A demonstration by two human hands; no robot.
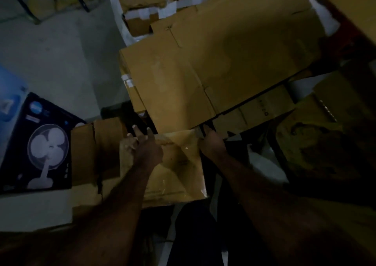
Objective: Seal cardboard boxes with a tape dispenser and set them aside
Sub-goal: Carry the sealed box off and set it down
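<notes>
**A:** What could go wrong from here?

**B:** The big flattened cardboard sheet (223, 58) lies at the far side, and its near corner seems to overhang the box. Lifting the box straight up could snag that corner and drag the sheet down. The fan carton (40, 143) stands well to the left, out of the way.

**A:** And the box itself?

**B:** The cardboard box (179, 174) sits near and central, between both arms. It is plain brown and closed, and glossy tape glints across its top. The light is dim, so a loose tape end could go unnoticed.

**A:** The hands?

**B:** The left hand (147, 149) rests on the far left of the top, with its fingers (135, 132) straight and spread. The right hand (213, 144) is at the far right edge, its fingers in shadow, so I cannot tell how they lie. An uneven hold might tip the box.
</notes>
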